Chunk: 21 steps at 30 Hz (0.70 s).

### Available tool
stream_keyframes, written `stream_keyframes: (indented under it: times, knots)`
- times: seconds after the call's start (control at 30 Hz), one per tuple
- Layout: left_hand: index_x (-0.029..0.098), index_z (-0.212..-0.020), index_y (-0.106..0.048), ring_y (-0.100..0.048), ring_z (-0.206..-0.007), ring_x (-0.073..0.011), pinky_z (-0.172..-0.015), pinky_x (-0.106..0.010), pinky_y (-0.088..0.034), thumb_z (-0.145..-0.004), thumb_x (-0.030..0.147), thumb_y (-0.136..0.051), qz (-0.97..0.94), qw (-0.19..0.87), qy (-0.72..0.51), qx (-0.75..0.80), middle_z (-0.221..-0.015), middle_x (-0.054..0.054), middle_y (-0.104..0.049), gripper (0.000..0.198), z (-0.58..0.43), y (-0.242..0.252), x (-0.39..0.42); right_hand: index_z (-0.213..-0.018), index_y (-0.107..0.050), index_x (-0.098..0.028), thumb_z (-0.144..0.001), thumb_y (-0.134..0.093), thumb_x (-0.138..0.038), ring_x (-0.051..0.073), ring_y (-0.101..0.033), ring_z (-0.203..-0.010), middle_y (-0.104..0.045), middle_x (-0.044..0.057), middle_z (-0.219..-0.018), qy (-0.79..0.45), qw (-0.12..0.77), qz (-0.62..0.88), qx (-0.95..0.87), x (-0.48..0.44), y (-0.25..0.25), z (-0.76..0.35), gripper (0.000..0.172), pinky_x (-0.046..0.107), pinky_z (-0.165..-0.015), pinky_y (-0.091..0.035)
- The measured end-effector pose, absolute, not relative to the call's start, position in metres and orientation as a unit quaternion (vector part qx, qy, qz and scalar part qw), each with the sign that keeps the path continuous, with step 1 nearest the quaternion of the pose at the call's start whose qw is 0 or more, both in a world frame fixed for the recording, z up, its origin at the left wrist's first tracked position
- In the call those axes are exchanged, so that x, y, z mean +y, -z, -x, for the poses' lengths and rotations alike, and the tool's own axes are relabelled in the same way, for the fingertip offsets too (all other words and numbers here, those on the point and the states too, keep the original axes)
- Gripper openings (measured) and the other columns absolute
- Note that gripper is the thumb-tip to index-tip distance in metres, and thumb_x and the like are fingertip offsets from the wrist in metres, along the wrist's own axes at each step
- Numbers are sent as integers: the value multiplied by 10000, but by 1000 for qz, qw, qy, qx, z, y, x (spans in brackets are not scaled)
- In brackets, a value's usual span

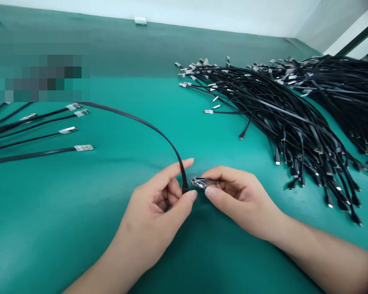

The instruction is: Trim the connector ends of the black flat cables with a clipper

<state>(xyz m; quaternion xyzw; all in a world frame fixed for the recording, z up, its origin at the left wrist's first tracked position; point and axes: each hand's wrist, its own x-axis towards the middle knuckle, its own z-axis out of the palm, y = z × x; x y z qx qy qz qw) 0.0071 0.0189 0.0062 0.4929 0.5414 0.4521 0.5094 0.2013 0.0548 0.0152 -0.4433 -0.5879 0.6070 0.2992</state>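
Green bench [110, 204] all around. Only a few cables [68, 130] lie in a row on the left. A big heap [294, 122] sits on the right, so most looks not done yet. The left hand [153, 212] pinches the black cable [164, 136] by its end, low in the middle. The right hand [242, 200] pinches a small metal clipper [202, 182] right beside that end.

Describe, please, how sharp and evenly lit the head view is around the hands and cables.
Head view: soft, even light, only faint shadows under the left hand and right hand on the green table; hands and the held cable are sharp; a glint on the small metal piece; a pixelated patch masks the upper left.
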Motion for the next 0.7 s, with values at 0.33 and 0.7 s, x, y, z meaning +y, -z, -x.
stream_keyframes:
  times: [0.33,0.7]
  knots:
    - [393,-1301,-755,-512,-533,-32,-498,-78,-440,-890,197,-766,-507,492,-466,533,-694,77,-537,456,-7,-3,20,-977,-742,-167,-937,-676,-338,118,-438,-610,-591,15,-750,-601,281,436,-608,56,-15,-203,187,257,-519,-350]
    - [392,-1370,-722,-471,-550,-56,-484,-109,-424,-898,229,-745,-526,494,-439,535,-699,60,-509,499,-6,-3,20,-952,-742,-176,-941,-676,-343,115,-428,-589,-592,8,-732,-583,275,436,-629,57,-18,-205,180,259,-504,-338]
